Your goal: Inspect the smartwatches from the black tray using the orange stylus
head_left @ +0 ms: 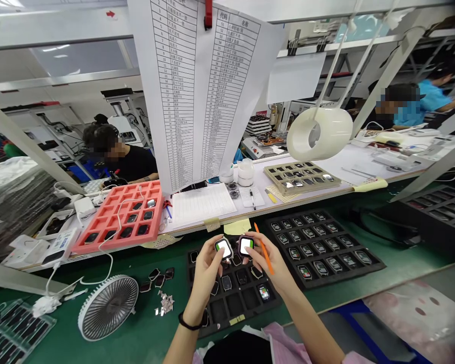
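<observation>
My left hand (pixel 206 266) is closed on a silver-rimmed smartwatch body (pixel 223 248), its screen lit white and green, with the thumb on the glass. Beside it, my right hand (pixel 270 257) grips a dark-rimmed smartwatch body (pixel 246 245) with a similar lit screen. An orange pen-like stick (pixel 264 248) is also tucked between the fingers of that hand. Both watches are held up close together, without straps. Below them lies a black foam tray (pixel 250 299); some of its pockets hold watch bodies, and one watch (pixel 264 291) there has a colourful lit screen.
Another black tray (pixel 377 266) full of watches lies to the right. On the left are a small fan (pixel 108 307), loose watch bodies (pixel 158 280) and small metallic pieces (pixel 165 304). A pink tray (pixel 157 194) stands on the shelf. Printed sheets (pixel 208 101) hang ahead; co-workers sit beyond.
</observation>
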Available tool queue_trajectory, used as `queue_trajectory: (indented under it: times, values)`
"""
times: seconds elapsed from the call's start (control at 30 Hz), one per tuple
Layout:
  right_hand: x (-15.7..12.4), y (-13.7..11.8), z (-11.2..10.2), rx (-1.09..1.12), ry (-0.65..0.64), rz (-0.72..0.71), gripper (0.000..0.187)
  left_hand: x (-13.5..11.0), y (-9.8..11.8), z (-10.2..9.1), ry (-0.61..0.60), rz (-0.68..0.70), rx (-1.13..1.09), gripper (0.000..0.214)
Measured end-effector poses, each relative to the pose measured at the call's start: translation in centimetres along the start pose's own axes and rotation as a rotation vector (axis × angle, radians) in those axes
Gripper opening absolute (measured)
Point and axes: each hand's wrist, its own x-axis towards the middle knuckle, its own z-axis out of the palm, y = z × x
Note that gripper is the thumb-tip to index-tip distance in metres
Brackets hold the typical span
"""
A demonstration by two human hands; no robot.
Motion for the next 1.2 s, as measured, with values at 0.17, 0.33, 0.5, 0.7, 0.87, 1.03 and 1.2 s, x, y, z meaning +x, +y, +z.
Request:
queue_trajectory:
  times: [0.17,0.33,0.5,0.7,0.87,1.03,1.2]
  values:
    - [-0.4,-0.6,0.2,0.019,0.029,0.015,0.027,-0.1,0.2,0.1,0.043,-0.017,-0.011,0.037]
    - [-0.5,-1.0,0.5,0.015,0.084,0.042,0.029,-0.1,0.2,0.1,0.046,-0.044,-0.003,0.039]
    - [-0.1,-0.2,0.0,0.004,0.006,0.020,0.030,0.1,-0.1,0.0,-0.024,-0.015,0.027,0.039]
    - [0.1,0.5,-0.5,-0.016,-0.078,-0.009,0.036,0.2,-0.4,0.1,-0.102,0.007,0.039,0.050]
    - [0.1,0.6,-0.4,-0.024,-0.076,-0.012,0.041,0.2,-0.3,0.1,-0.090,0.014,0.044,0.046]
    - [0.2,0.6,-0.2,-0.027,-0.034,-0.024,0.039,0.1,0.1,0.1,-0.034,-0.041,0.027,0.040]
    - [0.2,0.2,0.1,-0.047,0.050,-0.009,0.036,0.1,0.3,0.1,0.007,-0.063,0.063,0.037]
